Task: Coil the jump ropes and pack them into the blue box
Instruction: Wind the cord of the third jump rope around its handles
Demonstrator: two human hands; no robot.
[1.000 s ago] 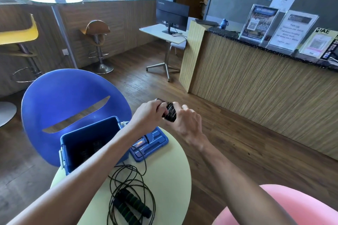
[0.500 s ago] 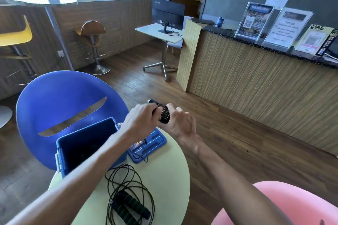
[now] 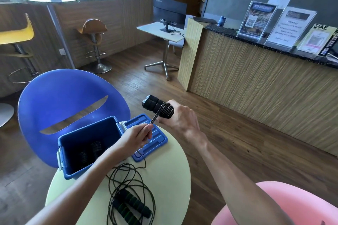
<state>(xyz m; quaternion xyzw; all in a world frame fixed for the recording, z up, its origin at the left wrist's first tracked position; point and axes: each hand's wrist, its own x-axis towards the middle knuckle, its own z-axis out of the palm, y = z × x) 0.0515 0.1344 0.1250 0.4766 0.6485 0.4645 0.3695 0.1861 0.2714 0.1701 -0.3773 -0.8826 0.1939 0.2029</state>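
Note:
My right hand [image 3: 180, 118] grips the two black foam handles of a jump rope [image 3: 157, 107], held side by side above the table's far edge, with cord wound around them in several turns. My left hand [image 3: 136, 136] pinches the free cord just below the handles, pulling it taut. The open blue box [image 3: 87, 146] stands on the left of the round pale table [image 3: 170, 179], with dark coiled ropes inside. A second jump rope [image 3: 131, 204] with black-and-green handles lies loose near the table's front edge.
The blue box lid [image 3: 151, 135] lies flat beside the box, under my left hand. A blue chair [image 3: 60, 100] stands behind the table and a pink chair [image 3: 292, 206] at lower right. A wooden counter [image 3: 256, 86] runs along the right.
My left hand has come off the handles and dropped down toward the lid, drawing the cord out. The wound handles in my right hand are now uncovered.

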